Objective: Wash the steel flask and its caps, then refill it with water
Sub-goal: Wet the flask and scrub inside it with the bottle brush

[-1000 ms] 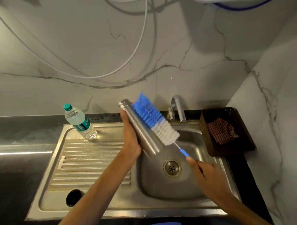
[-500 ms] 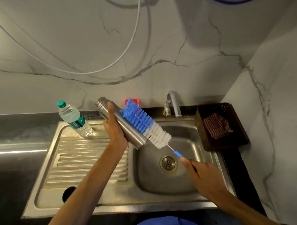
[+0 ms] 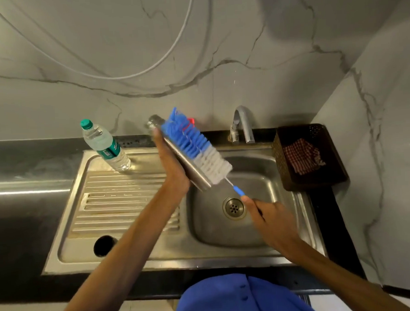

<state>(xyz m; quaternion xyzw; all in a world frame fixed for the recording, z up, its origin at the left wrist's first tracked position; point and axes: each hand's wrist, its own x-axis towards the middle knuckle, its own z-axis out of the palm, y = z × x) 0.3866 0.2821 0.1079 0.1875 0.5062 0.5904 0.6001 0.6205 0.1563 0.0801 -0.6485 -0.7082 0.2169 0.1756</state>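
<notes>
Steel dominates: a stainless sink (image 3: 269, 251) with a ribbed draining board on its left half and a deep rounded basin on its right is set into a dark tabletop (image 3: 30, 210) against a veined marble wall. A curved metal tap (image 3: 242, 123) stands behind the basin, and a round perforated drain (image 3: 234, 208) sits in the basin floor. On the back corner of the draining board a clear plastic water bottle (image 3: 105, 146) with a green cap stands upright, looking full or nearly so. Right of the basin, a dark perforated basket (image 3: 335, 149) holds a crumpled red checked cloth (image 3: 302, 158). A small red object (image 3: 191, 121) shows behind the bristles; what it is cannot be told. A white cable loops across the wall above.

Above the seam between draining board and basin, the left hand (image 3: 174, 173) has its grip wrapped round the steel flask (image 3: 190, 167), a slim smooth cylinder tilted with its far end up and to the left. Lying along the flask's right side and touching it is a bottle brush (image 3: 196, 146), its bristles blue at the upper part and white lower down, slightly blurred. The brush's thin wire runs down to a blue handle, which the right hand (image 3: 272, 218) has its grip closed around, over the basin just right of the drain. Both arms cross in front of the sink's near rim.
</notes>
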